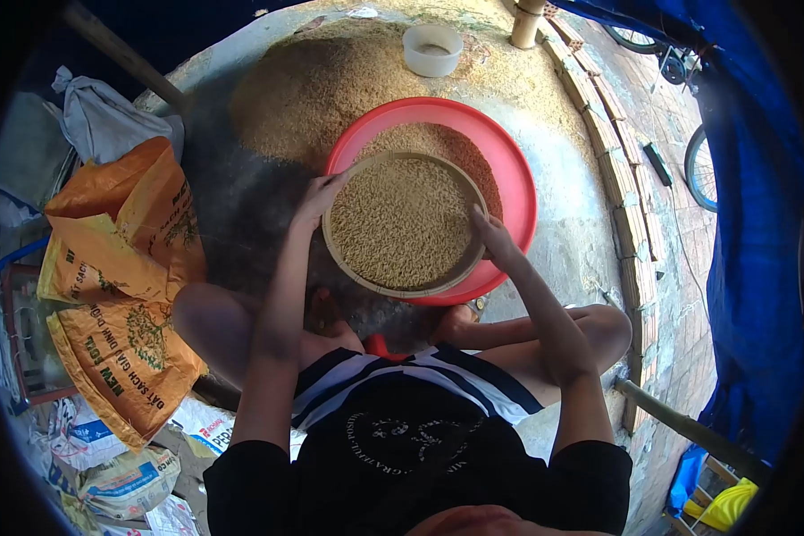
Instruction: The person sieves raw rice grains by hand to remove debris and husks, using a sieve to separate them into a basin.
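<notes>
Between my hands is a round sieve [328, 234] with a pale rim, filled with a layer of yellowish grain [402, 223] that looks like unhusked rice. My left hand [317, 198] grips the rim on its left side. On the right, my right hand [493, 237] is closed on the opposite edge, thumb toward the inside. Under the sieve is a wide red tray [514, 179], partly covered by it. Reddish-brown grain [456, 147] lies in the tray behind the sieve. The sieve hides the tray's near left part.
A translucent white tub [432, 52] stands beyond the tray, beside spread husks [304, 94] on the floor. Orange printed sacks [129, 330] and a grey-white sack [116, 121] lie at left. A low brick row [630, 214] and blue tarp [759, 223] border the right.
</notes>
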### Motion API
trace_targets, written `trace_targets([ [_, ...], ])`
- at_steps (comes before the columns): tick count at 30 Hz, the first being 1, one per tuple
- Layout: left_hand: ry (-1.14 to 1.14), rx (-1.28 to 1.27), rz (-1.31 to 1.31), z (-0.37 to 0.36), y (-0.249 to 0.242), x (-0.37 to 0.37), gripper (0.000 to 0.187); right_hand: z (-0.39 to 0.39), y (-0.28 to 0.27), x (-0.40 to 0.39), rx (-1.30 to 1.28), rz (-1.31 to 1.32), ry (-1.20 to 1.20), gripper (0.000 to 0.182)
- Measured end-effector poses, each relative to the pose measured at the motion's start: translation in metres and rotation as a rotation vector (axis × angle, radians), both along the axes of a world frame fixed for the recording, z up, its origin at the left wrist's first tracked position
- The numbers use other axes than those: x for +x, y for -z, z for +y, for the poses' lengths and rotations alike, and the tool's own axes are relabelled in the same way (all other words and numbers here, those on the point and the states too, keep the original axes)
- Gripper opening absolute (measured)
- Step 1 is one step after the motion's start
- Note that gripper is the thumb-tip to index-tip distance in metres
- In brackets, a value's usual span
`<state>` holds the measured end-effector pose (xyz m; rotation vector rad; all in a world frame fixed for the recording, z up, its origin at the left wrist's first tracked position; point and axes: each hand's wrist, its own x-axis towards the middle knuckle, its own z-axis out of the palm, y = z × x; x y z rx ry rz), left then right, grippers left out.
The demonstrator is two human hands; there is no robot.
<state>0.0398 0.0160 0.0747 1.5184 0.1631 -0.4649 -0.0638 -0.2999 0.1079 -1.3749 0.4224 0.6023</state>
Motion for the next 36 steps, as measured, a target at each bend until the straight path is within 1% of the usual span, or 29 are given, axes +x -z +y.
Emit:
trace_targets([
  [1, 0.029, -0.074, 0.081, -0.004, -0.006, -0.002, 0.038, 0.0, 0.002, -0.002, 0.019, 0.007, 0.051, 0.036],
  [2, 0.027, -0.075, 0.084, -0.006, -0.004, -0.003, 0.038, 0.0, 0.003, -0.004, 0.037, 0.015, 0.103, 0.035],
  [3, -0.036, -0.284, 0.151, -0.009, -0.003, -0.002, 0.041, 0.004, 0.003, -0.006, 0.036, 0.015, 0.103, 0.035],
  [4, -0.098, -0.491, 0.217, -0.012, -0.002, -0.001, 0.045, 0.009, 0.002, -0.009, 0.083, -0.019, 0.242, 0.033],
  [5, -0.097, -0.492, 0.216, -0.015, -0.002, -0.002, 0.045, 0.014, 0.002, -0.011, 0.131, -0.055, 0.382, 0.032],
  [6, -0.125, -0.568, 0.22, -0.02, -0.007, -0.005, 0.044, 0.015, 0.006, -0.013, 0.129, -0.059, 0.383, 0.032],
  [7, -0.152, -0.645, 0.225, -0.026, -0.011, -0.01, 0.043, 0.016, 0.013, -0.014, 0.2, -0.094, 0.436, 0.031],
  [8, -0.148, -0.649, 0.224, -0.033, -0.011, -0.013, 0.043, 0.015, 0.018, -0.017, 0.271, -0.127, 0.489, 0.03],
  [10, -0.118, -0.524, 0.166, -0.051, -0.014, -0.022, 0.036, 0.015, 0.017, -0.019, 0.243, -0.096, 0.448, 0.029],
  [11, -0.16, -0.462, 0.16, -0.063, -0.02, -0.029, 0.032, 0.017, 0.019, -0.018, 0.371, -0.007, 0.452, 0.028],
  [12, -0.16, -0.465, 0.16, -0.064, -0.011, -0.028, 0.032, 0.018, 0.02, -0.018, 0.5, 0.086, 0.453, 0.026],
  [13, -0.203, -0.198, -0.002, -0.065, 0.003, -0.026, 0.031, 0.019, 0.014, -0.019, 0.498, 0.086, 0.45, 0.026],
  [14, -0.244, 0.072, -0.162, -0.063, 0.016, -0.023, 0.031, 0.019, 0.007, -0.019, 0.458, 0.104, 0.341, 0.025],
  [15, -0.28, 0.198, -0.191, -0.061, 0.012, -0.021, 0.031, 0.02, 0.001, -0.02, 0.417, 0.121, 0.234, 0.024],
  [16, -0.28, 0.196, -0.191, -0.055, 0.008, -0.019, 0.031, 0.018, -0.001, -0.019, 0.415, 0.121, 0.235, 0.024],
  [18, -0.291, 0.115, -0.214, -0.038, 0.0, -0.01, 0.03, 0.015, -0.004, -0.015, 0.193, 0.119, 0.277, 0.024],
  [19, -0.283, 0.117, -0.215, -0.034, -0.002, -0.006, 0.03, 0.011, -0.001, -0.012, 0.197, 0.119, 0.285, 0.024],
  [21, -0.196, 0.094, -0.205, -0.024, -0.006, -0.004, 0.033, 0.0, 0.012, -0.006, 0.164, -0.033, 0.21, 0.021],
  [22, -0.196, 0.101, -0.206, -0.029, -0.013, -0.008, 0.033, -0.006, 0.02, -0.002, 0.171, -0.033, 0.209, 0.021],
  [24, -0.108, 0.512, -0.493, -0.053, -0.023, -0.024, 0.036, -0.017, 0.033, 0.001, -0.129, -0.024, 0.214, 0.018],
  [25, -0.016, 0.582, -0.454, -0.058, -0.028, -0.028, 0.039, -0.014, 0.041, 0.002, -0.423, 0.007, 0.223, 0.011],
  [26, -0.015, 0.576, -0.455, -0.056, -0.023, -0.026, 0.039, -0.012, 0.047, 0.0, -0.429, 0.007, 0.226, 0.011],
  [28, -0.222, 0.248, -0.322, -0.039, 0.007, -0.015, 0.041, -0.005, 0.053, -0.007, -0.474, -0.368, 0.204, 0.012],
  [29, -0.223, 0.084, -0.174, -0.028, 0.028, -0.009, 0.044, -0.002, 0.049, -0.006, -0.564, -0.452, 0.191, 0.016],
  [30, -0.226, 0.084, -0.173, -0.031, 0.034, -0.012, 0.044, -0.002, 0.042, -0.005, -0.563, -0.451, 0.188, 0.016],
  [32, -0.336, 0.211, -0.137, -0.041, 0.036, -0.023, 0.045, 0.001, 0.028, -0.002, -0.68, -0.55, 0.184, 0.016],
  [33, -0.263, 0.299, -0.201, -0.046, 0.04, -0.029, 0.046, -0.004, 0.021, -0.001, -0.549, -0.297, 0.197, 0.017],
  [34, -0.262, 0.297, -0.211, -0.048, 0.039, -0.032, 0.046, -0.007, 0.03, 0.0, -0.549, -0.305, 0.202, 0.017],
  [36, -0.177, 0.465, -0.031, -0.055, 0.041, -0.035, 0.048, -0.014, 0.047, -0.004, -0.575, -0.066, 0.076, 0.017],
])
